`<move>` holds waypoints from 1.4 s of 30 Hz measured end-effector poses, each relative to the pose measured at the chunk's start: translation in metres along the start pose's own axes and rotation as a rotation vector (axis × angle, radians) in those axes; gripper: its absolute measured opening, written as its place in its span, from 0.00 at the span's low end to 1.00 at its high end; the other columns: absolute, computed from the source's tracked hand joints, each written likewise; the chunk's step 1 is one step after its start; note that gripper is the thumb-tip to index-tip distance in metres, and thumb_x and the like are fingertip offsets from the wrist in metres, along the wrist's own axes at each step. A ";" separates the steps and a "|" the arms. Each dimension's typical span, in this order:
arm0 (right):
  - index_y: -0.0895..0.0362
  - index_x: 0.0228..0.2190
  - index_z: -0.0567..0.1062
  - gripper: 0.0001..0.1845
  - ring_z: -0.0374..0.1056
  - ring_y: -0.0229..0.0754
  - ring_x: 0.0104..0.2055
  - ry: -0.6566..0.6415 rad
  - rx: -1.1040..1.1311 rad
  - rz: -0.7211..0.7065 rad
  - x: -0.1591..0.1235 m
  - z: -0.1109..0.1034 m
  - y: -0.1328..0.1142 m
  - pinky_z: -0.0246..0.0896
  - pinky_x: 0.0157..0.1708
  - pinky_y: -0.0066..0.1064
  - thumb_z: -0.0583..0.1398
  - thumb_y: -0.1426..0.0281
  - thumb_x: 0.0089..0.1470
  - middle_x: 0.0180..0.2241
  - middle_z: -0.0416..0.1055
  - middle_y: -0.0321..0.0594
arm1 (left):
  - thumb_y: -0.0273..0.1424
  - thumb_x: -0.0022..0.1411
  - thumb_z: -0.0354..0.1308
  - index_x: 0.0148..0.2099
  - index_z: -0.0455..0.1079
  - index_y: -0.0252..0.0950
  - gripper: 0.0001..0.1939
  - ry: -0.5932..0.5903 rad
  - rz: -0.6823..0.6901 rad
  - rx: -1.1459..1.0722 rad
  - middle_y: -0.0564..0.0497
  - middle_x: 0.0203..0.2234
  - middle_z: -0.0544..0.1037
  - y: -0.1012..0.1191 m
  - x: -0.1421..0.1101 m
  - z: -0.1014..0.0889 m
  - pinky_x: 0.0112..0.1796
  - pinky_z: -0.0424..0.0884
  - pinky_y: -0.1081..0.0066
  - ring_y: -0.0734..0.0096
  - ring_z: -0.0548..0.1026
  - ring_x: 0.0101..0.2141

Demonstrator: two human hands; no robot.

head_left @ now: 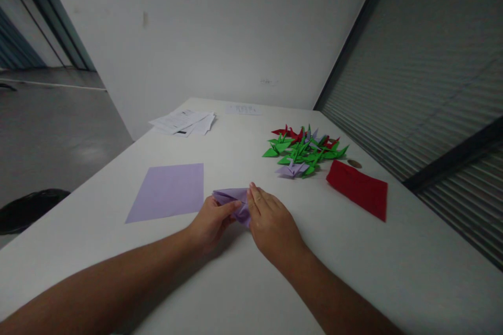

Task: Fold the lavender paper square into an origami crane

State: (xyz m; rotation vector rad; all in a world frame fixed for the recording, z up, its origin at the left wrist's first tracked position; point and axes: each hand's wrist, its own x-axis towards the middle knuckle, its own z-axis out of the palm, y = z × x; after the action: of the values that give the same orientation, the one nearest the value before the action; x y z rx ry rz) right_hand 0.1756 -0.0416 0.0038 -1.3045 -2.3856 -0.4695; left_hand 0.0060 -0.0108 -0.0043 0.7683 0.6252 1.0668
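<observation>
A partly folded piece of purple origami paper [231, 194] is between my two hands, just above the white table. My left hand [214, 220] pinches its left side, thumb on top and fingers beneath. My right hand [273, 220] lies over its right side, fingers together and pressed against the paper. Part of the folds is hidden under the fingers. To the left, a flat purple sheet [168, 193] lies close to my left hand. Beyond my right hand sits a cluster of folded paper cranes, with green cranes [301, 152], red ones and a purple crane [293, 168] at the front.
A red folded paper or cloth piece [358, 187] lies on the right of the table [243, 288], near a small brown round object [354, 164]. Printed papers [184, 121] are at the back left. Blinds [424, 84] run along the right side. A black bag [31, 209] is beside the left edge.
</observation>
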 end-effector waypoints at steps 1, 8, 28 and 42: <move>0.74 0.60 0.69 0.30 0.67 0.63 0.61 -0.005 0.001 0.006 0.000 0.000 -0.001 0.67 0.58 0.54 0.59 0.80 0.56 0.64 0.64 0.67 | 0.31 0.54 0.73 0.47 0.81 0.32 0.18 0.020 0.008 0.010 0.40 0.44 0.84 0.000 0.000 0.000 0.43 0.74 0.66 0.62 0.80 0.40; 0.70 0.60 0.69 0.29 0.65 0.61 0.63 -0.034 0.141 0.033 -0.002 0.001 -0.008 0.66 0.59 0.53 0.59 0.76 0.58 0.64 0.63 0.64 | 0.33 0.55 0.71 0.37 0.81 0.30 0.11 0.179 0.026 0.063 0.44 0.32 0.84 0.001 0.003 0.000 0.36 0.73 0.69 0.67 0.79 0.31; 0.59 0.29 0.81 0.15 0.67 0.40 0.30 -0.044 1.321 0.690 0.002 0.004 0.024 0.61 0.33 0.31 0.65 0.59 0.54 0.26 0.74 0.37 | 0.30 0.53 0.72 0.39 0.82 0.26 0.13 0.050 -0.112 0.014 0.36 0.33 0.84 0.000 0.000 -0.002 0.36 0.72 0.66 0.62 0.79 0.30; 0.59 0.23 0.78 0.15 0.63 0.38 0.26 -0.070 1.249 0.699 0.000 0.008 0.029 0.54 0.28 0.29 0.64 0.61 0.54 0.22 0.70 0.34 | 0.31 0.53 0.72 0.39 0.82 0.25 0.14 0.052 -0.193 0.015 0.35 0.33 0.84 0.001 0.002 -0.002 0.38 0.74 0.65 0.61 0.80 0.30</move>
State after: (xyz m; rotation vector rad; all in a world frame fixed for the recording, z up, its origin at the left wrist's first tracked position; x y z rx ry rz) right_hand 0.1984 -0.0230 0.0002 -1.2909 -1.4763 1.0849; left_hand 0.0041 -0.0081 -0.0048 0.6800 0.7369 0.9082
